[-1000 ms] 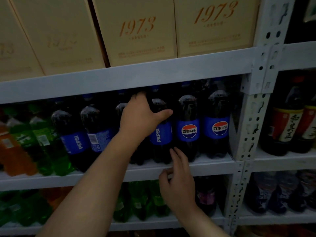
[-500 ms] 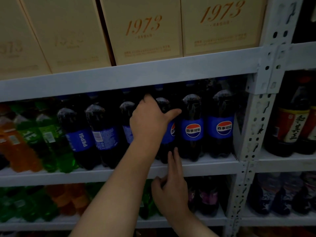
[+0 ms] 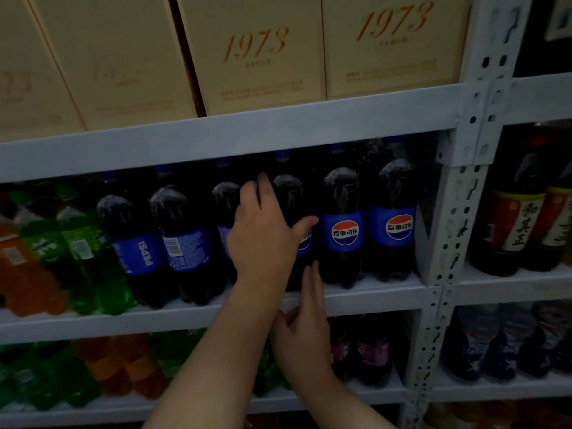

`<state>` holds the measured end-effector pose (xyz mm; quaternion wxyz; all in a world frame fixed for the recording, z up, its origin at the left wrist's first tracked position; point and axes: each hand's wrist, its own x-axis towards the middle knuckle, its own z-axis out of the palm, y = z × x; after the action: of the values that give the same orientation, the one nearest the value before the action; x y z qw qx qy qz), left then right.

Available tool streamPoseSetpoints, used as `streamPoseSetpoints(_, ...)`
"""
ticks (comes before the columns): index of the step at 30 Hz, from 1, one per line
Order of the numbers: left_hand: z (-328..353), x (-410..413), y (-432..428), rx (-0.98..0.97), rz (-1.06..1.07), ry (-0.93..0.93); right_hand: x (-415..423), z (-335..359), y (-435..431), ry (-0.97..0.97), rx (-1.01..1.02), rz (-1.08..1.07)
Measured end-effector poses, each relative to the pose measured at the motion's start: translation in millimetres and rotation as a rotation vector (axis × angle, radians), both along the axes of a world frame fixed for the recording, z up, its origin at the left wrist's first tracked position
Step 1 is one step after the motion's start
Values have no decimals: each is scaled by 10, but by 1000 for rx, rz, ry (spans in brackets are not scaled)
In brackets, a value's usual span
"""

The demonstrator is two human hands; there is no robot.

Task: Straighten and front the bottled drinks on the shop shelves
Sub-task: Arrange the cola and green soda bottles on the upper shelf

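The left hand grips a cola bottle on the middle shelf, fingers curled round it. Since a second ago its label has turned, and the logo nearly faces front. The right hand, fingers straight, touches its base.

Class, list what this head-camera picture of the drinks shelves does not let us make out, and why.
Held cola bottle: head view, label mostly behind the left hand.
Orange bottles: blurred, cut off by the left edge.
Small print on the 1973 boxes: too small and soft.
Bottom-shelf bottles: too dark, partly behind the right hand.
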<state>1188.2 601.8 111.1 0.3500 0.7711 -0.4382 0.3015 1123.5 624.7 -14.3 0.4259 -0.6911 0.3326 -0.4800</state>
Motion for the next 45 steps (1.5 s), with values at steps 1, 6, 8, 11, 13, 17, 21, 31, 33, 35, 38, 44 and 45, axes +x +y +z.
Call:
streamPoseSetpoints(1,-20,1,7,-6,10,-21,2,-16,27,-9,-4,10)
streamPoseSetpoints(6,-126,-43,-8,-31,-138,61,8,-35,130,24,-125,48)
streamPoseSetpoints(8,-138,-40,-13,-63,-212,125,-16,-51,97,25,-128,43)
streamPoseSetpoints(11,-141,-41,9,-109,-272,155,-64,-66,-21,-2,-68,-59)
streamPoseSetpoints(13,-187,-80,40,-123,-242,125,-53,-42,-102,16,-33,-118)
streamPoseSetpoints(17,-458,-77,151,-9,-129,329,43,39,-154,10,-26,-73)
streamPoseSetpoints(21,-668,73,206,16,-230,426,34,-13,-119,-85,67,-24)
streamPoseSetpoints(31,-640,168,165,96,-362,308,-65,-106,-11,-91,45,60)
streamPoseSetpoints(33,-564,152,135,230,-265,227,-106,-125,-46,-81,46,74)
streamPoseSetpoints(35,-465,159,164,282,-151,125,-157,-126,-81,-91,60,84)
streamPoseSetpoints(38,-443,283,291,26,-71,102,-186,-129,-96,-81,74,65)
streamPoseSetpoints(44,-726,440,279,-232,-8,255,-47,-163,117,-32,-33,-59)
streamPoseSetpoints(45,-760,411,256,-207,-11,258,-27,-168,141,-21,-79,-80)
